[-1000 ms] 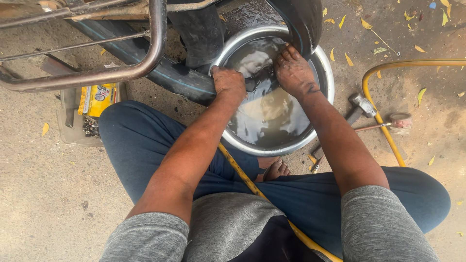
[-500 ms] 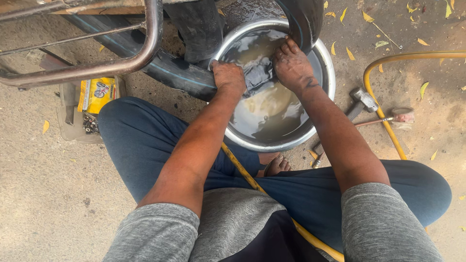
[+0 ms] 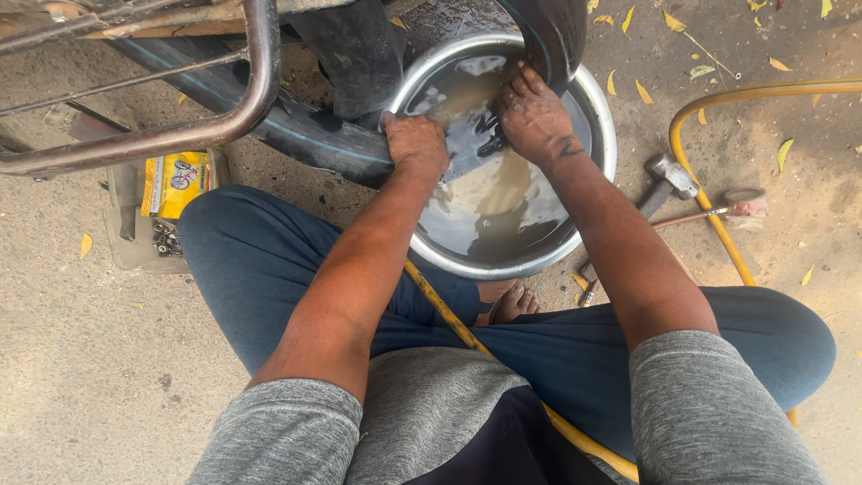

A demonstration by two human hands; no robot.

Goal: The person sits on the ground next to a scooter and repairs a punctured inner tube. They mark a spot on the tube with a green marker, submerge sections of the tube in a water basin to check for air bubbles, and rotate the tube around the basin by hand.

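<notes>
Both hands grip a black rubber tube (image 3: 467,148): left hand (image 3: 416,144), right hand (image 3: 536,115). Tube dips into murky water in a metal basin (image 3: 600,135). Hammer (image 3: 669,178) lies just beside

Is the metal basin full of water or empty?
Partly full: murky water covers the bottom of the metal basin, well below the rim, reflecting light between both hands.

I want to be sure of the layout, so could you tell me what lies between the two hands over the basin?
In the head view, a stretch of black inner tube and murky water lies between the left hand and right hand, inside the metal basin.
</notes>
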